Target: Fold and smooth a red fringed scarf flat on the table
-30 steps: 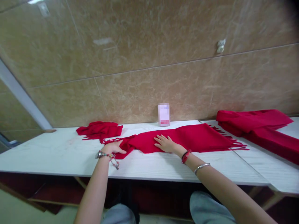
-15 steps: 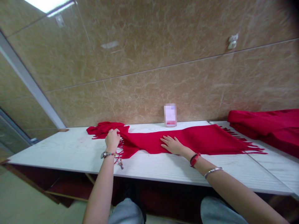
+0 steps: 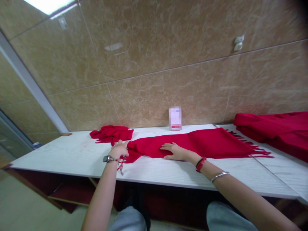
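A long red scarf (image 3: 207, 142) with fringed ends lies lengthwise along the white tabletop (image 3: 154, 175). My left hand (image 3: 119, 149) is at its left end, fingers and thumb bent around the fabric edge, which bunches up beside them. Part of the left fringe shows under that hand; the fingertips are partly hidden. On the middle of the scarf rests my right hand (image 3: 176, 151), palm down, fingers stretched out and thumb apart. Just behind my left hand sits a smaller crumpled red cloth (image 3: 112, 133).
A larger folded red cloth pile (image 3: 276, 128) occupies the right end, past a tabletop seam. A small pale box (image 3: 175, 118) stands against the tiled wall (image 3: 149, 89) at the back. Open shelves (image 3: 72, 191) lie below the front edge, near my knees.
My left hand has come down toward the tabletop, lowering the scarf's left end and separating from the crumpled cloth. My right hand has slid slightly left, its thumb now spread from the fingers.
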A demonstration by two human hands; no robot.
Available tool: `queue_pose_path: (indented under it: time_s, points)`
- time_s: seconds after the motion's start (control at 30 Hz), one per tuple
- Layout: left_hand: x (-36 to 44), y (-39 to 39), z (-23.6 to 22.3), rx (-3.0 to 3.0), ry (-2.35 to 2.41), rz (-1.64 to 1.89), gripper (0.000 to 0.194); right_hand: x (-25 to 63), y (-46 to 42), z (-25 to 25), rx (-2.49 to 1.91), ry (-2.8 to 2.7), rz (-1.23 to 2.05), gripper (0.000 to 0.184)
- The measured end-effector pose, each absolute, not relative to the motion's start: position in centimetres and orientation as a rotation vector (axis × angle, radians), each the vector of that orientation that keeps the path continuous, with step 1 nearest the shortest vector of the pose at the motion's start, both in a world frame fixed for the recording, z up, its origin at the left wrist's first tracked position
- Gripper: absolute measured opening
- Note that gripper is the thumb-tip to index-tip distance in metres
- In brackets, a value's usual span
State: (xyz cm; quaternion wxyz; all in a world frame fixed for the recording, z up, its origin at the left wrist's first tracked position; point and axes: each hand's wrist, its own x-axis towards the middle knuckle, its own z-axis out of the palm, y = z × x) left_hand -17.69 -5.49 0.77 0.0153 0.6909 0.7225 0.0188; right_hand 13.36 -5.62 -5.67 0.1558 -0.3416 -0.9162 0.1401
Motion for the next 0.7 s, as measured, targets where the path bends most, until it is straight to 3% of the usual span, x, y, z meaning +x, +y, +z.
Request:
queue_pose_path:
  time_s: [0.1,0.27,0.4,0.5,0.7]
  points:
    - [-15.4,-6.4,0.5,2.397,1.941,-0.096,0.078,13.3,-6.0,-5.3,-0.915,-2.566,0.347,0.048]
    - [-14.3,-5.6,-0.6,2.557,1.711,-0.057,0.043,13.3,-6.0,-5.4,-0.905,-2.536,0.284,0.054]
    - [-15.8,-4.4,-0.8,2.583,1.842,0.141,0.025,13.4,-5.2,-5.8,-0.909,-2.336,0.277,0.039]
    - [-15.9,-4.7,-0.6,2.597,1.908,0.169,0.039,13.5,-4.5,-6.1,-0.969,-2.198,0.324,0.026]
    - [-10.8,-6.1,-1.7,2.826,1.416,0.094,0.057,14.2,-3.7,-6.4,-1.004,-2.063,0.499,0.021]
